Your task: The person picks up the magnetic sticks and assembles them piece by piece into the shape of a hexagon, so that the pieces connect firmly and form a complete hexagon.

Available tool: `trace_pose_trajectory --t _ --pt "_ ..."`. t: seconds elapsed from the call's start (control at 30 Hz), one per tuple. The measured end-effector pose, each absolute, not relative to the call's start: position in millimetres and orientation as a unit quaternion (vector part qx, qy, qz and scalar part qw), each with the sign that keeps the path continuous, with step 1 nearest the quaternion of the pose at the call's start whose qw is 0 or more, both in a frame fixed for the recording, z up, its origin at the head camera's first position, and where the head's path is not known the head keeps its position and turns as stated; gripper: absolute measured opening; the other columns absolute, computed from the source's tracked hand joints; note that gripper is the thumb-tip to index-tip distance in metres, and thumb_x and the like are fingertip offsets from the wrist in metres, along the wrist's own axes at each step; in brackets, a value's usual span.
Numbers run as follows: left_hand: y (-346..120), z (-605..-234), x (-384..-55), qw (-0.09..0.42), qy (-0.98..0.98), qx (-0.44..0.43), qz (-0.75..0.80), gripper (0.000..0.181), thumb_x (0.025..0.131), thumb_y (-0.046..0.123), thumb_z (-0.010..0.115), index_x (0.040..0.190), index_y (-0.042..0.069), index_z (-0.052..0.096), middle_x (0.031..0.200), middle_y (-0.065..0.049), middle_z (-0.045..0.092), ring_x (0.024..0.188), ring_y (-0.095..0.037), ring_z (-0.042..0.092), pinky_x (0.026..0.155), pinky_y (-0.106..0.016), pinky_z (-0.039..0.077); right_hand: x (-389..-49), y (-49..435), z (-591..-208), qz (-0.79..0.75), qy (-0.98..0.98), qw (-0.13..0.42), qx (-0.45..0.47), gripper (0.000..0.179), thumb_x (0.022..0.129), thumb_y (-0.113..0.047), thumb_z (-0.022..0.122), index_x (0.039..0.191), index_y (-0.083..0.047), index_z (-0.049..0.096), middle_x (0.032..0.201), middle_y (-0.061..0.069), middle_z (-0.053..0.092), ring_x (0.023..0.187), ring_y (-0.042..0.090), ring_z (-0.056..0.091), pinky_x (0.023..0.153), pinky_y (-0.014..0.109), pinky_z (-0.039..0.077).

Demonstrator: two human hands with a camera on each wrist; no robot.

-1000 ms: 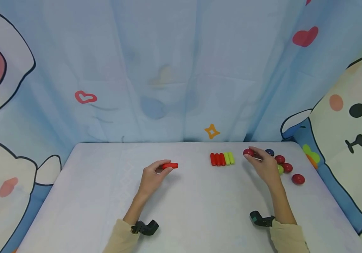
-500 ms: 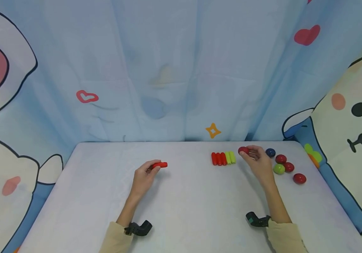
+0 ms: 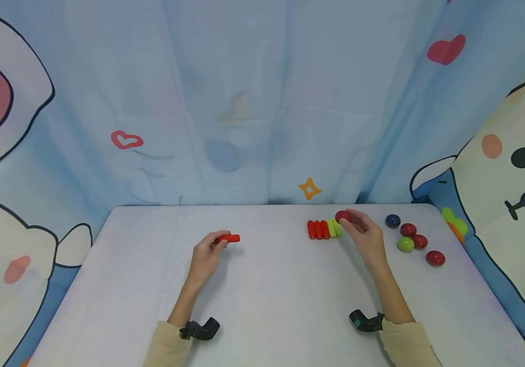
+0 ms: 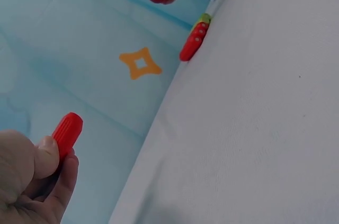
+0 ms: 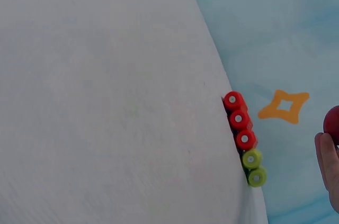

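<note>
My left hand (image 3: pixel 204 260) pinches a short red ridged stick (image 3: pixel 230 238) between thumb and fingers, raised above the table; the left wrist view shows its free end pointing up and away. In my right hand (image 3: pixel 368 238) a glossy red ball (image 3: pixel 342 216) is held at the fingertips, off the table. It hangs over the right end of a row of sticks, partly covering a yellow-green stick (image 3: pixel 332 229). Three red sticks (image 3: pixel 318 230) lie side by side with the two yellow-green ones. In the right wrist view the red ball (image 5: pixel 332 123) shows only at the edge.
Right of my right hand lie a dark blue ball (image 3: pixel 393 220), several red balls (image 3: pixel 435 258) and a yellow-green ball (image 3: pixel 405 244). The white table (image 3: pixel 271 300) ends at a blue printed curtain (image 3: pixel 225 102) at the back.
My right hand has carried the red ball leftward, from beside the other balls to the right end of the stick row. My left hand has shifted left with the red stick.
</note>
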State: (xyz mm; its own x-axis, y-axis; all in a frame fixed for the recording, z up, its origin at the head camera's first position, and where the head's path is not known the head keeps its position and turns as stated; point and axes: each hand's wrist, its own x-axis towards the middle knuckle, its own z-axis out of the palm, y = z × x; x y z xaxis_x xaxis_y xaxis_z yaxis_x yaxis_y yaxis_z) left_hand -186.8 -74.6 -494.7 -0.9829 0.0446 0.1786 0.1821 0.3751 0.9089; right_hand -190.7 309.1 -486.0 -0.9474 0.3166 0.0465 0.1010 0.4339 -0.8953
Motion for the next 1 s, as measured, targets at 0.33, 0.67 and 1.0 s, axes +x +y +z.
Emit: trace_pose_trajectory --t 0.33,0.67,1.0 --pt "-71.4 -496.9 -186.1 0.051 -0.822 -0.07 -0.563 0.026 0.09 0.013 0.067 0.116 0.009 0.068 0.11 -0.012 0.069 0.086 -0.021 0.06 0.072 -0.02 0.051 -195.2 298.0 -496.7 0.527 -0.837 0.102 -0.105 0.064 0.089 -0.058 0.059 0.14 -0.021 0.05 0.136 0.013 0.056 0.122 0.025 0.056 0.096 0.024 0.051" --pt "-68.5 -494.9 -183.4 0.047 -0.816 -0.075 -0.572 0.025 0.092 0.014 0.066 0.117 0.009 0.067 0.113 -0.012 0.069 0.089 -0.023 0.061 0.074 -0.021 0.051 -188.1 273.6 -484.8 0.559 -0.819 0.092 -0.098 0.06 0.09 -0.048 0.064 0.134 -0.011 0.049 0.132 0.013 0.058 0.117 0.025 0.057 0.083 0.01 0.05" --pt "-63.4 -493.9 -181.7 0.045 -0.815 -0.084 -0.572 0.026 0.091 0.015 0.066 0.117 0.009 0.067 0.111 -0.012 0.069 0.087 -0.022 0.059 0.072 -0.021 0.05 -183.9 258.9 -484.0 0.57 -0.814 0.073 -0.077 0.06 0.088 -0.05 0.065 0.131 -0.011 0.051 0.13 0.012 0.058 0.111 0.015 0.059 0.084 0.01 0.05"
